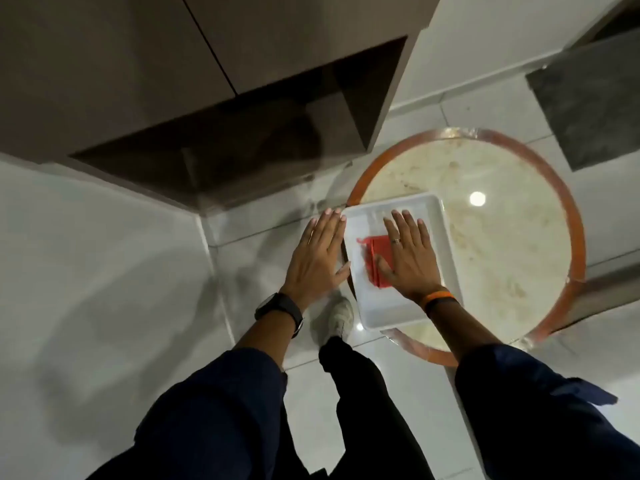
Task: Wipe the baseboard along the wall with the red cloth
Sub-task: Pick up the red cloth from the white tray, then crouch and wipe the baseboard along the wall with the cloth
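A folded red cloth lies in a white tray on a round marble-topped table. My right hand is spread flat, palm down, over the right part of the cloth; whether it touches the cloth I cannot tell. My left hand hovers flat with fingers apart just left of the tray's edge, holding nothing. A pale baseboard runs along the foot of the white wall beyond the table. Another stretch of baseboard sits under the dark cabinet.
The round table has an orange-brown rim and fills the right centre. A brown cabinet with an open niche hangs at the upper left. A dark stone panel is at the upper right. My shoe rests on glossy white floor tiles.
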### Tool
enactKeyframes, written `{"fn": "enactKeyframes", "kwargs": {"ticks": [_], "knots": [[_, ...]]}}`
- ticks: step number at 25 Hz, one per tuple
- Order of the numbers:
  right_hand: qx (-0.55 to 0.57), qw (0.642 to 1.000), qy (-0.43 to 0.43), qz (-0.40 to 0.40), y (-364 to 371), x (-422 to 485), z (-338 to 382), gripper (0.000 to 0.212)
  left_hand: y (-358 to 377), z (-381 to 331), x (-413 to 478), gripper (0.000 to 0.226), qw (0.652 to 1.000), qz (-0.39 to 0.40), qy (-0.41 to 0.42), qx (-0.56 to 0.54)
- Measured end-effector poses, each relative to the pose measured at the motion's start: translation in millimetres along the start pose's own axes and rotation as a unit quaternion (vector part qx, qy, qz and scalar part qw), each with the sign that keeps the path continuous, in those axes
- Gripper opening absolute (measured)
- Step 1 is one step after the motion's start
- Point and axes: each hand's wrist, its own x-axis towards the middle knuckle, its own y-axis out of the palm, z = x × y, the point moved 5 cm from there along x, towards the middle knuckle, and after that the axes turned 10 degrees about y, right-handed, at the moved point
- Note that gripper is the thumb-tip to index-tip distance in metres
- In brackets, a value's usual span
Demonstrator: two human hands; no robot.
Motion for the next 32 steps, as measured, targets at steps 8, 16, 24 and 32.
{"fn": "enactKeyframes", "kwargs": {"ticks": [8, 16, 24, 32], "knots": [[-0.001, 0.995, 0.03, 0.093, 102.1, -16.6, -27.6, 0.071, 82.8, -4.7, -16.7, 0.1, 0.983, 0.179, 0.036, 0.024], [0.019, 0.998, 0.055, -0.022, 101.3, -2.8, -24.9, 0.052, 91.9, -10.3, -10.3, 0.108, 0.987, 0.153, 0.029, 0.028], [0.154, 0.973, 0.15, -0.083, 56.3, -0.2, -4.4, 0.047, 74.2, 11.1, -22.8, 0.111, 0.992, 0.123, -0.004, 0.013], [0.436, 0.887, 0.153, -0.016, 143.7, -48.4, 179.8, 0.05, 128.1, 143.3, -147.9, 0.108, 0.972, 0.22, -0.068, 0.053]]}}
